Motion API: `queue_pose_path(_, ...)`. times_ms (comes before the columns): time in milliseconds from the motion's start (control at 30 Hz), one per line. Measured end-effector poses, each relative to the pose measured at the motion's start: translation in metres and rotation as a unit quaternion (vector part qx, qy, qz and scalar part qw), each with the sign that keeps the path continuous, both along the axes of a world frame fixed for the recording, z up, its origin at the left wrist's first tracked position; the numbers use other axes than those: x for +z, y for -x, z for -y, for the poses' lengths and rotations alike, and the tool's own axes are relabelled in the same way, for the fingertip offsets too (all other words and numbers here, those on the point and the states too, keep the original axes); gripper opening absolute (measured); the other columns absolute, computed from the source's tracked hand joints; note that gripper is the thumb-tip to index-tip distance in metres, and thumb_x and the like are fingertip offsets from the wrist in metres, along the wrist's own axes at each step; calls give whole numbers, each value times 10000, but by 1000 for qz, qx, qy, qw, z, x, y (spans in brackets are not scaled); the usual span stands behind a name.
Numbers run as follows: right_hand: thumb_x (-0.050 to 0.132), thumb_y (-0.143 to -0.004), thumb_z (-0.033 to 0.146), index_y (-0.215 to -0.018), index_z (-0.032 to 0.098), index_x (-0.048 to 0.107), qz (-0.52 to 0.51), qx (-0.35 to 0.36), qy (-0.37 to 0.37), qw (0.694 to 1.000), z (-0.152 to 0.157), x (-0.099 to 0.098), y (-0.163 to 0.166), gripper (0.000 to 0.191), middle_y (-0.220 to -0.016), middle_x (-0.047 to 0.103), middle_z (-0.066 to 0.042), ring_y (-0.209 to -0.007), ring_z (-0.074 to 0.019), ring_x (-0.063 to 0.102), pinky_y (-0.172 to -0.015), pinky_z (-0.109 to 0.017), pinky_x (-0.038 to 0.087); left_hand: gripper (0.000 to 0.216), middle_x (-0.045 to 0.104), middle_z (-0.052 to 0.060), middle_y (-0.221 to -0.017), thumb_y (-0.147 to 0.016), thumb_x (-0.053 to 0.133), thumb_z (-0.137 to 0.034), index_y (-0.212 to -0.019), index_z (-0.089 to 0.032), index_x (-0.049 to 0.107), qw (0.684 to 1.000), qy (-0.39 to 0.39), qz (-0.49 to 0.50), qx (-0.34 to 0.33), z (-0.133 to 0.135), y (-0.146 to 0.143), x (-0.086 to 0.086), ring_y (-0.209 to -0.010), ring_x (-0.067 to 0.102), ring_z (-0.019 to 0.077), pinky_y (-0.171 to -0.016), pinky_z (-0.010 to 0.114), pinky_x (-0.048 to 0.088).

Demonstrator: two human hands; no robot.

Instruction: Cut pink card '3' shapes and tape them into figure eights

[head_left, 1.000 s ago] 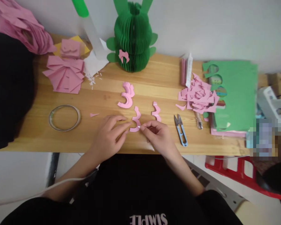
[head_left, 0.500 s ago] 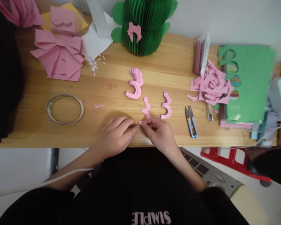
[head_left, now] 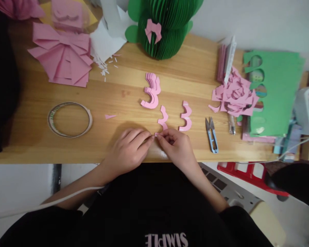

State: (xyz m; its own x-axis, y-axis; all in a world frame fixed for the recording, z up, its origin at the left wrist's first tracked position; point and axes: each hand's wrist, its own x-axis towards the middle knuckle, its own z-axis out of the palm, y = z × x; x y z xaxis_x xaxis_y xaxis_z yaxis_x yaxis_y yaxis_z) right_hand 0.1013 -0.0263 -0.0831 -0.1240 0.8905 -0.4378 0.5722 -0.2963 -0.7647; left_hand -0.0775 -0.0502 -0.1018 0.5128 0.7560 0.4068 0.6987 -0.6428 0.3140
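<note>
Near the table's front edge, my left hand (head_left: 131, 147) and my right hand (head_left: 176, 145) meet fingertip to fingertip. Both pinch at the lower end of a wavy pink paper cutout (head_left: 163, 116), whose upper part lies flat on the wood. Exactly what sits between the fingertips is small and partly hidden. To the right lies a second pink cutout (head_left: 185, 116) with pale strips on it. Beyond it is a stack of the same wavy cutouts (head_left: 151, 92). Blue thread snips (head_left: 212, 135) rest to the right of my right hand.
A tape roll (head_left: 69, 120) and a small pink scrap (head_left: 110, 116) lie leftward. Folded pink paper (head_left: 64, 56) sits at the back left. A green honeycomb paper piece (head_left: 164, 44) stands at the back. Pink offcuts (head_left: 235, 94) and green sheets (head_left: 278, 92) are at right.
The view has shifted slightly, so the things on the table appear moved a little. Both hands keep the same pinch at the cutout's lower end.
</note>
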Motion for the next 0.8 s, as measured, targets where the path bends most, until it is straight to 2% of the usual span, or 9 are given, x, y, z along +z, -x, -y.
queue_pose_path(267,626,-837,223,-693,172,610,36,2,-16,999,-2,6,5,153,-527,545,38,-468,-92,468,-474,-229,322,207,738,92,-960,-916,557,-111,-1068,-84,694,999,-13,-30,6,2,-1,0,-907,616,229,-742,345,469)
queue_pose_path(433,625,-834,218,-689,178,617,75,14,-37,996,-2,6,7,151,-524,567,30,-462,-98,469,-486,-238,333,219,741,101,-945,-910,539,-91,-1056,-87,702,996,-56,-75,3,3,-3,0,-903,628,234,-762,357,472)
queue_pose_path(633,640,-811,216,-686,183,643,155,50,-56,985,-4,10,12,129,-577,655,-15,-504,-140,556,-525,-266,374,187,744,109,-912,-919,530,-76,-952,-80,715,986,-103,-125,-31,-1,-4,4,-847,649,233,-727,357,496)
queue_pose_path(800,669,-799,250,-622,192,617,213,70,-42,974,-11,12,10,194,-596,674,-41,-514,-156,552,-531,-286,342,187,746,110,-914,-920,524,-66,-927,-93,709,982,-124,-134,-46,-4,-4,6,-814,651,220,-703,351,501)
